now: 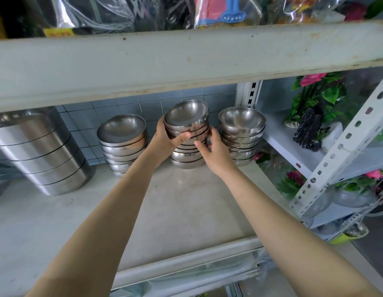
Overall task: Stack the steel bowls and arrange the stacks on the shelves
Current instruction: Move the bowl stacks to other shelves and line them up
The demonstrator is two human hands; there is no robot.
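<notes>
**Item: middle stack of steel bowls, held in both hands at the back of the shelf**

We log the middle stack (187, 156) on the shelf (182, 202), between the left stack (122, 144) and the right stack (242, 136). Our left hand (167, 137) grips its upper bowls, thumb across the front, and our right hand (213, 152) curls round its right side. Risks: the top bowls (186, 115) sit tilted, so we judge they could slide or topple if let go unseated. The right stack stands just beside our knuckles and could be knocked. The upper shelf beam (186, 61) limits any lift. Nearby: large steel containers (40, 153) far left, artificial flowers (314, 103) on the neighbouring rack.
</notes>
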